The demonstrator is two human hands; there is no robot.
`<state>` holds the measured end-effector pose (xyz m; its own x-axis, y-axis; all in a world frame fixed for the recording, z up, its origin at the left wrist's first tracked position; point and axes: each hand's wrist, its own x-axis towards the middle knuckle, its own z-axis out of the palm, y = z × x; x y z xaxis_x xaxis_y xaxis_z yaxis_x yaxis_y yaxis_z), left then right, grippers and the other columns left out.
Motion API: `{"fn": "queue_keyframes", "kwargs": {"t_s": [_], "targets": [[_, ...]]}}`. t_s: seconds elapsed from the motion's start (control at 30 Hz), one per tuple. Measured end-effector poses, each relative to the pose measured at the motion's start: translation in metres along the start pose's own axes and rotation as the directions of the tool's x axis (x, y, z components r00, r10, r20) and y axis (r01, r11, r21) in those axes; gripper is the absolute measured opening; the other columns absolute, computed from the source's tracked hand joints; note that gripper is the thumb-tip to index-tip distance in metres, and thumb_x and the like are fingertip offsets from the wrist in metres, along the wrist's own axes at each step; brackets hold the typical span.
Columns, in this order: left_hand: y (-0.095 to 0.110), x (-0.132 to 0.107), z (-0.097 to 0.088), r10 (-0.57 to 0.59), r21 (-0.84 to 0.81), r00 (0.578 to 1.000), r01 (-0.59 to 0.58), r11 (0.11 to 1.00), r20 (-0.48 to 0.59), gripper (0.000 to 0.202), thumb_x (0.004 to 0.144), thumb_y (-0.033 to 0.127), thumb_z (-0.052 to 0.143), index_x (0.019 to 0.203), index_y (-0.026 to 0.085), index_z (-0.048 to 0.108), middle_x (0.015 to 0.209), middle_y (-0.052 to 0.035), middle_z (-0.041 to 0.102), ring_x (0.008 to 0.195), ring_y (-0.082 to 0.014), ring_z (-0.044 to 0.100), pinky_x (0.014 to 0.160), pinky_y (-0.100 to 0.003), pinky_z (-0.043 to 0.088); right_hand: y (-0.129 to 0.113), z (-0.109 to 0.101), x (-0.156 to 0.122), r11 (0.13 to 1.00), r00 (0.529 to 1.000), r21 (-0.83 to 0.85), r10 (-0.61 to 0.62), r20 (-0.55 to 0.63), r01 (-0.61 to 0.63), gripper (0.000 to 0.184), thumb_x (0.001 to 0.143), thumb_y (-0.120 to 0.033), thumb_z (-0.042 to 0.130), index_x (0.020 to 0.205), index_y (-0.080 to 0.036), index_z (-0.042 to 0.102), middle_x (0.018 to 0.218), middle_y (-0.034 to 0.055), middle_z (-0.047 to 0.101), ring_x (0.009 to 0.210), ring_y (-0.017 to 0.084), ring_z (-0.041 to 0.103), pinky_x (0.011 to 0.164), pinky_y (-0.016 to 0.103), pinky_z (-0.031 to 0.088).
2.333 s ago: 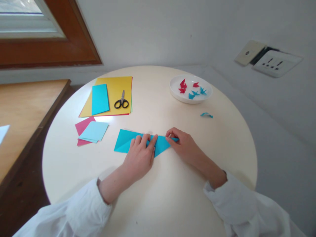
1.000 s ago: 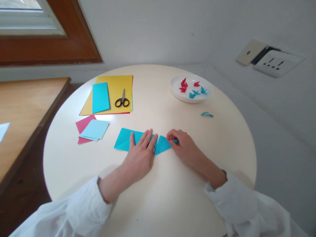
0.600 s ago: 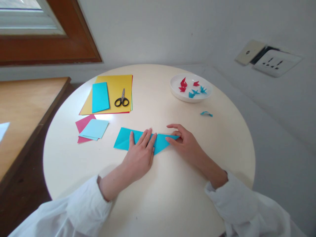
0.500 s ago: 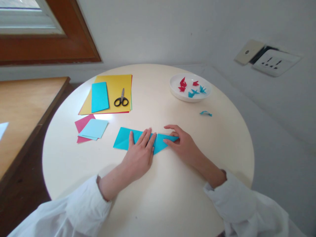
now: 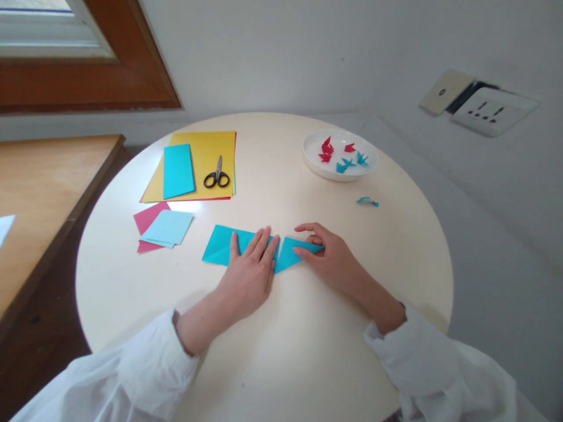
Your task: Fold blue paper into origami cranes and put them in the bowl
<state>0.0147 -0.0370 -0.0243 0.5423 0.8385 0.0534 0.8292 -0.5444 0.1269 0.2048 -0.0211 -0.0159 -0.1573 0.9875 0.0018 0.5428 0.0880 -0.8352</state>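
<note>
A creased blue sheet of paper [image 5: 219, 245] lies on the round table, partly covered by my left hand [image 5: 250, 266]. That hand is flat on it with the fingers spread. Beside its right edge is a blue paper triangle [image 5: 288, 254], whose right tip is pinched between the thumb and fingers of my right hand [image 5: 331, 253]. A narrow gap shows between sheet and triangle at the top; near the bottom, by my left fingers, I cannot tell whether they still join.
Scissors [image 5: 217, 174] and a blue paper rectangle [image 5: 178, 171] lie on yellow sheets [image 5: 224, 143]. Nearer are pink paper [image 5: 147, 218] and light blue squares [image 5: 173, 227]. A white dish [image 5: 314, 167] holds several red and blue folded paper birds; a blue paper strip [image 5: 368, 201] lies near it.
My right hand has moved slightly right with the triangle, and the gap between it and the sheet has widened at the top. My left hand has stayed in place.
</note>
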Motion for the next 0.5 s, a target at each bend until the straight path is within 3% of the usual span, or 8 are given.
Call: {"fn": "queue_keyframes", "kwargs": {"t_s": [0.5], "targets": [[0.0009, 0.0013, -0.0021, 0.001, -0.004, 1.0, -0.001, 1.0, 0.014, 0.05, 0.091, 0.019, 0.025, 0.139, 0.01, 0.033, 0.149, -0.0171, 0.026, 0.138, -0.0308, 0.025, 0.101, -0.069, 0.021, 0.0019, -0.0051, 0.0008, 1.0, 0.995, 0.002, -0.02, 0.102, 0.02, 0.028, 0.072, -0.019, 0.058, 0.101, -0.021, 0.056, 0.061, -0.0064, 0.05, 0.057, 0.01, 0.048, 0.058, 0.022, 0.038]]}}
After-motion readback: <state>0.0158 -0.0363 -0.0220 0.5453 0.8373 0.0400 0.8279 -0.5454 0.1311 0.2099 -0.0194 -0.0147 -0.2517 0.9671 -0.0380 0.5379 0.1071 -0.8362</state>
